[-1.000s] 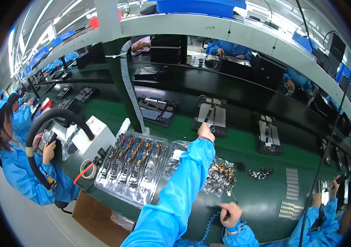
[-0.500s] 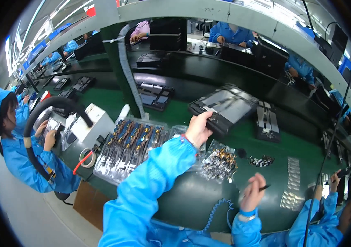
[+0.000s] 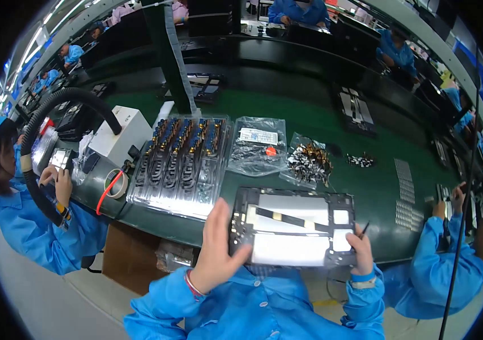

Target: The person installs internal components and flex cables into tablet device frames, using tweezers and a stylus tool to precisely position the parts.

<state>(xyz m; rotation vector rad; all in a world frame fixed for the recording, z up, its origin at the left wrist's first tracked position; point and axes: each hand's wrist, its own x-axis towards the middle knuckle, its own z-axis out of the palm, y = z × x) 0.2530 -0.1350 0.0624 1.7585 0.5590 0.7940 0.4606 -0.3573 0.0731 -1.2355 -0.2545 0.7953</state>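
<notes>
An opened tablet (image 3: 292, 250) with pale silver battery panels, a black frame and a dark ribbon across its middle is held over the near table edge. At its right side my right hand (image 3: 361, 249) grips the frame, thumb on top. A thin dark pointed tool (image 3: 366, 226) sticks up from that same hand; its lower part is hidden. My left hand (image 3: 219, 246) is beside the tablet's left edge, fingers stretched out and thumb at the lower left corner. Whether it bears any weight I cannot tell.
Beyond the tablet lie a clear tray (image 3: 179, 164) of small cable parts, a plastic bag (image 3: 257, 148), a heap of small metal parts (image 3: 309, 161) and silver strips (image 3: 405, 192). A white box (image 3: 121, 136) with a black hose (image 3: 54, 93) stands left. Co-workers sit on both sides.
The tablet has come from the far side of the table to in front of me. My right hand now grips it; my left hand has loosened and spread its fingers.
</notes>
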